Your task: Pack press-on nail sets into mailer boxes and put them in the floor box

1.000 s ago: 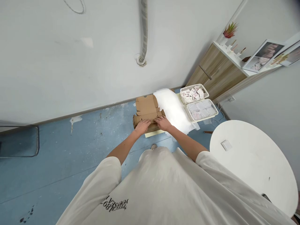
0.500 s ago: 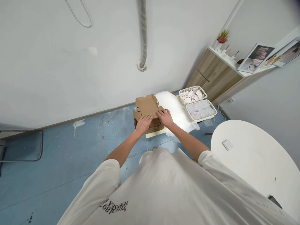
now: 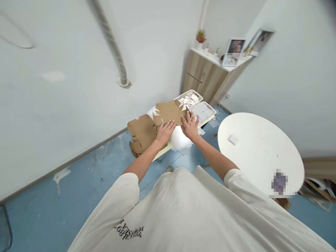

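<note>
Cardbd blank [image 3: 169, 112] brn, cardbd stack [image 3: 141, 134] ditto; sheeting [image 3: 181, 139] wht; flr [image 3: 78, 210] blue; cab. [image 3: 211, 75] wood-grain; shirt [image 3: 183, 210] off-wht w/ blk lettering [image 3: 128, 230].

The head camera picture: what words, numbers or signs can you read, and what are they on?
"897": probably, on the white T-shirt, upside down here.
"YOUSEA": probably, in the same black print; the rest is unclear.
Small cards in the perforated basket: any writing is too small.
Framed picture: no readable words.
Unfolded cardboard box: none I can see.

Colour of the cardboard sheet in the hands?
The cardboard sheet is brown; it shows best in the head view.
</note>
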The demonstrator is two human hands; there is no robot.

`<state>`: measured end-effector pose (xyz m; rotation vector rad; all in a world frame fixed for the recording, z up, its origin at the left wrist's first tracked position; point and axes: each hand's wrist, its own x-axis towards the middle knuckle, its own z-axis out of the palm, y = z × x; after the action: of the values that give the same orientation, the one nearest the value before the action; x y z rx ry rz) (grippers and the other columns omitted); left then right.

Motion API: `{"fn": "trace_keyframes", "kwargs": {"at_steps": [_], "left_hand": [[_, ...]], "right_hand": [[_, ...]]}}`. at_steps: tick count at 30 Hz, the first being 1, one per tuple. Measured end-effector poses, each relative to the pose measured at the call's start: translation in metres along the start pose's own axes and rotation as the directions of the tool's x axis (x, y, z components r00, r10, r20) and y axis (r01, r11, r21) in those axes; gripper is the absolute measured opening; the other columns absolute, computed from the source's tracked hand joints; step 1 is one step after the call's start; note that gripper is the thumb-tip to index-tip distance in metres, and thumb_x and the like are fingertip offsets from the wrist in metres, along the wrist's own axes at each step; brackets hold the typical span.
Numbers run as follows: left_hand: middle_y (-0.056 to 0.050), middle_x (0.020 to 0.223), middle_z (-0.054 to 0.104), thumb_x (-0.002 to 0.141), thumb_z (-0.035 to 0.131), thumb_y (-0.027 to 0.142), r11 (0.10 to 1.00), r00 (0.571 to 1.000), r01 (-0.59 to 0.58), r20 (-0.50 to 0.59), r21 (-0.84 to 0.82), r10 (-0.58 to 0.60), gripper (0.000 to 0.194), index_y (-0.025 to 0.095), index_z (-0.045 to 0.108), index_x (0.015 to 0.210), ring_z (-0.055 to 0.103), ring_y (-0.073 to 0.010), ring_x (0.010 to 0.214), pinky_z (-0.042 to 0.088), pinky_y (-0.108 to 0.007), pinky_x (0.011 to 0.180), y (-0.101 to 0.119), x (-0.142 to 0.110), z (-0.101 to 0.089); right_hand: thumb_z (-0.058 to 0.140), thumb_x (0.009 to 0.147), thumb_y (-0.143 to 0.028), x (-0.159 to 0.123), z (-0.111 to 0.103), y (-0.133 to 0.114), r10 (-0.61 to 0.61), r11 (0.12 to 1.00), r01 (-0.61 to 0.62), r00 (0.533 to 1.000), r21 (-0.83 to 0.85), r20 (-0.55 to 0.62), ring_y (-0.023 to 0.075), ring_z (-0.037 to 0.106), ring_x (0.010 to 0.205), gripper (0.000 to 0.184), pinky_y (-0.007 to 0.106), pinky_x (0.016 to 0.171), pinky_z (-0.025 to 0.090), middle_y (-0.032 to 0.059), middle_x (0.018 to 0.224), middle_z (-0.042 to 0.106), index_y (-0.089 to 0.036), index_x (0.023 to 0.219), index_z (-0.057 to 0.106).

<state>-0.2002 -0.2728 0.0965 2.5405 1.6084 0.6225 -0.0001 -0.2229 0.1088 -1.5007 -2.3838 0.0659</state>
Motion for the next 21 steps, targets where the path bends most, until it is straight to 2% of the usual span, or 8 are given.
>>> {"fn": "trace_keyframes", "kwargs": {"at_steps": [2,5,9,12,14,17,21], "left_hand": [[-0.009,0.159,0.046,0.092,0.037,0.007,0.996,0.996,-0.083,0.012,-0.029,0.084,0.065,0.023,0.043,0.155,0.038,-0.0254,0.150,0.028,-0.053,0.123,0.022,0.027,0.016],[-0.009,0.157,0.047,0.094,0.037,0.007,0.977,0.978,-0.198,0.041,-0.083,0.202,0.063,0.024,0.045,0.154,0.039,-0.0252,0.149,0.029,-0.053,0.123,0.064,0.066,0.042],[-0.009,0.157,0.048,0.095,0.038,0.010,0.935,0.938,-0.323,0.079,-0.143,0.336,0.058,0.025,0.049,0.151,0.040,-0.0257,0.149,0.029,-0.053,0.122,0.132,0.111,0.074],[-0.009,0.156,0.049,0.096,0.038,0.011,0.901,0.899,-0.401,0.120,-0.165,0.422,0.057,0.026,0.050,0.150,0.040,-0.0255,0.149,0.029,-0.054,0.122,0.188,0.139,0.097],[-0.008,0.156,0.050,0.097,0.037,0.011,0.881,0.873,-0.442,0.145,-0.171,0.466,0.056,0.026,0.050,0.150,0.040,-0.0247,0.149,0.028,-0.053,0.123,0.226,0.154,0.115],[-0.009,0.156,0.050,0.098,0.033,0.010,0.845,0.835,-0.507,0.150,-0.170,0.530,0.056,0.025,0.051,0.149,0.040,-0.0243,0.149,0.028,-0.052,0.123,0.279,0.170,0.144],[-0.010,0.154,0.052,0.098,0.034,0.009,0.777,0.771,-0.607,0.112,-0.167,0.627,0.055,0.023,0.053,0.148,0.046,-0.0240,0.145,0.033,-0.050,0.120,0.341,0.182,0.188]], "right_hand": [[0.054,0.094,-0.033,-0.017,-0.012,0.030,0.134,0.991,-0.135,0.990,-0.021,-0.040,0.0427,-0.003,0.156,0.067,0.077,0.115,-0.002,0.0186,0.168,0.019,-0.017,0.156,0.036],[0.055,0.094,-0.037,-0.050,-0.027,0.082,0.284,0.958,-0.288,0.951,-0.018,-0.120,0.0445,-0.002,0.156,0.068,0.078,0.114,-0.002,0.0235,0.165,0.026,-0.011,0.155,0.037],[0.057,0.094,-0.042,-0.104,-0.046,0.158,0.380,0.924,-0.381,0.912,0.025,-0.153,0.0442,0.009,0.155,0.069,0.074,0.119,-0.002,0.0253,0.155,0.043,-0.007,0.152,0.043],[0.057,0.094,-0.048,-0.147,-0.062,0.215,0.449,0.893,-0.447,0.879,0.048,-0.162,0.0442,0.010,0.154,0.071,0.073,0.121,-0.002,0.0228,0.156,0.042,-0.009,0.152,0.045],[0.054,0.096,-0.048,-0.177,-0.074,0.250,0.483,0.875,-0.481,0.861,0.056,-0.157,0.0427,0.010,0.155,0.069,0.071,0.122,-0.002,0.0201,0.159,0.040,-0.011,0.153,0.045],[0.049,0.098,-0.038,-0.222,-0.091,0.298,0.511,0.859,-0.508,0.852,0.056,-0.109,0.0400,0.017,0.153,0.061,0.065,0.123,0.001,0.0198,0.156,0.044,-0.011,0.153,0.044],[0.038,0.100,-0.022,-0.282,-0.110,0.352,0.553,0.832,-0.551,0.833,-0.060,0.007,0.0380,0.034,0.145,0.058,0.058,0.121,0.018,0.0249,0.146,0.053,-0.007,0.155,0.038]]}}
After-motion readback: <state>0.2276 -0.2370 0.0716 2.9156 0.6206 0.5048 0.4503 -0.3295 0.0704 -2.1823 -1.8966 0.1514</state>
